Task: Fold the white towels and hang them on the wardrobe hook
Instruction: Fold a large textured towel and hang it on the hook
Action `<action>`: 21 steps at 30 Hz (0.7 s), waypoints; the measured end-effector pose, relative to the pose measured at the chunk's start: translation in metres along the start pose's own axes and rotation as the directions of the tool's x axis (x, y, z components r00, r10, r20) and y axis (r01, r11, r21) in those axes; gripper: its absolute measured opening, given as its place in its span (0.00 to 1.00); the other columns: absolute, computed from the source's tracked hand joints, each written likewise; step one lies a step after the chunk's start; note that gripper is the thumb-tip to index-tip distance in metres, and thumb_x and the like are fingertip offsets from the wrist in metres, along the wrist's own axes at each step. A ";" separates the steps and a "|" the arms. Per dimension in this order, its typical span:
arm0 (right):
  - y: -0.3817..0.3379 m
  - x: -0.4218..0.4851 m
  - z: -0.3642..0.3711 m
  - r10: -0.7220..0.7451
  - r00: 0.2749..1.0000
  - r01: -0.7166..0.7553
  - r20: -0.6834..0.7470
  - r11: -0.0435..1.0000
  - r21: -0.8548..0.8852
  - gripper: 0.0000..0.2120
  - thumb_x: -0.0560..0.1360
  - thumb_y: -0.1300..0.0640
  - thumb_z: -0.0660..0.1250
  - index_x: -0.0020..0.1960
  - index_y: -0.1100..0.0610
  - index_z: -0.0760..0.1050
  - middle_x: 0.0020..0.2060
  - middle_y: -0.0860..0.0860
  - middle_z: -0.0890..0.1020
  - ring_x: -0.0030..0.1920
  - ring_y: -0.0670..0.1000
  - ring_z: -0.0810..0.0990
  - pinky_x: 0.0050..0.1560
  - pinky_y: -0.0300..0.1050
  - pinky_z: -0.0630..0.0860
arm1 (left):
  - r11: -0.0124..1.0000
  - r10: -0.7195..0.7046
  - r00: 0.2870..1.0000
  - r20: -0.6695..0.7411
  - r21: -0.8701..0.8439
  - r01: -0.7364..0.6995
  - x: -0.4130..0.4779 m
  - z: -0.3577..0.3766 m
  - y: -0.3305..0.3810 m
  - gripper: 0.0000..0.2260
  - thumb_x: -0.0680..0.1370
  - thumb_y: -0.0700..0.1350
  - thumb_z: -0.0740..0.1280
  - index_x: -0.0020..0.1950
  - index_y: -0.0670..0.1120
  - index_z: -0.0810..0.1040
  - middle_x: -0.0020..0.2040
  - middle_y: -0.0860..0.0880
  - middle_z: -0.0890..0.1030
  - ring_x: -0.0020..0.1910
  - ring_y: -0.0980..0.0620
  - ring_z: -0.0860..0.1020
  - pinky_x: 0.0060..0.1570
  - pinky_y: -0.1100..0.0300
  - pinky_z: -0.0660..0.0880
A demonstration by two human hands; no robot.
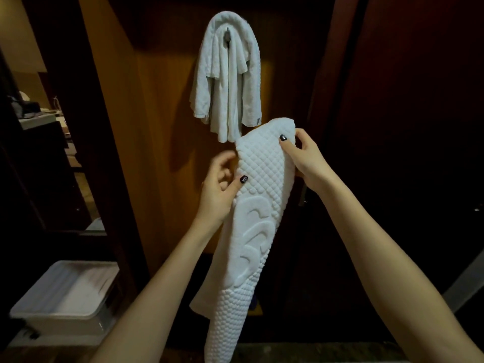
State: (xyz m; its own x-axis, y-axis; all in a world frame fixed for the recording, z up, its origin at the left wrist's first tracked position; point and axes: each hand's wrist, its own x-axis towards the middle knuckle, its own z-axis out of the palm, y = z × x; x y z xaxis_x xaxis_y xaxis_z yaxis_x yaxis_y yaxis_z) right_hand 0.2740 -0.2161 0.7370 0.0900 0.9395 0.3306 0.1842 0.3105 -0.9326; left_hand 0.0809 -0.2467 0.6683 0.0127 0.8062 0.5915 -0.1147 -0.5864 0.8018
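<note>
While a plain towel [218,100] hangs on the hook [227,35], my left hand [217,191] and right hand [307,159] each pinch the quilted towel [262,176] near its top.

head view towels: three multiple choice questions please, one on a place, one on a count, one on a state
1. Where is the plastic box? A lower left B on a shelf above C far right
2. How many hands grip the quilted towel? A none B one C two
3. The hook is: A bare B draped with white towelling C snapped off
Answers: 1 A, it sits low, left of the arms. 2 C, left hand and right hand pinch its top. 3 B, cloth hangs over it.
</note>
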 end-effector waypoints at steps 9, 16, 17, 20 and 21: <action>0.014 0.000 0.009 0.119 0.982 -0.081 -0.144 0.967 0.241 0.13 0.78 0.60 0.65 0.59 0.46 0.74 0.51 0.52 0.80 0.39 0.44 0.84 0.34 0.38 0.78 | 0.890 -0.261 0.947 0.188 -0.335 0.311 -0.012 -0.014 -0.022 0.08 0.76 0.41 0.68 0.51 0.51 0.83 0.54 0.51 0.81 0.52 0.55 0.80 0.45 0.65 0.76; 0.015 -0.003 0.006 0.089 0.989 -0.050 -0.119 0.954 0.296 0.09 0.79 0.62 0.62 0.52 0.54 0.81 0.42 0.49 0.84 0.37 0.43 0.84 0.34 0.37 0.78 | 0.941 -0.210 0.905 0.370 -0.175 0.290 -0.014 -0.005 -0.029 0.23 0.73 0.42 0.72 0.65 0.58 0.76 0.66 0.58 0.75 0.67 0.57 0.72 0.60 0.64 0.73; 0.014 -0.003 0.005 0.096 0.989 -0.058 -0.115 0.953 0.299 0.09 0.80 0.62 0.62 0.52 0.54 0.81 0.43 0.50 0.84 0.38 0.44 0.85 0.34 0.38 0.78 | 0.956 -0.190 0.913 0.361 -0.145 0.256 -0.012 -0.003 -0.027 0.22 0.74 0.41 0.71 0.64 0.59 0.77 0.65 0.59 0.76 0.66 0.58 0.73 0.59 0.66 0.73; 0.014 -0.001 -0.003 0.101 0.989 -0.068 -0.106 0.958 0.279 0.11 0.81 0.60 0.61 0.56 0.51 0.80 0.48 0.52 0.84 0.42 0.46 0.85 0.38 0.39 0.79 | 0.972 -0.150 0.930 0.336 -0.119 0.200 -0.006 0.002 -0.020 0.21 0.76 0.37 0.68 0.63 0.60 0.77 0.66 0.58 0.76 0.67 0.57 0.72 0.61 0.64 0.72; 0.014 0.000 -0.007 0.098 0.990 -0.069 -0.100 0.962 0.265 0.12 0.81 0.60 0.60 0.58 0.49 0.79 0.50 0.51 0.83 0.44 0.46 0.85 0.39 0.39 0.79 | 0.973 -0.145 0.935 0.324 -0.123 0.194 -0.004 0.004 -0.017 0.21 0.76 0.37 0.67 0.63 0.60 0.78 0.65 0.57 0.76 0.66 0.57 0.73 0.60 0.64 0.73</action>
State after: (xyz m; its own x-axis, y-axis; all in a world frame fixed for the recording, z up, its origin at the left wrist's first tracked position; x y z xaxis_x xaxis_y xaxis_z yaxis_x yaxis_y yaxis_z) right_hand 0.2836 -0.2128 0.7246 0.2050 0.9463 0.2501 -0.0887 0.2725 -0.9581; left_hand 0.0867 -0.2405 0.6521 0.3507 0.8134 0.4641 -0.2317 -0.4048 0.8846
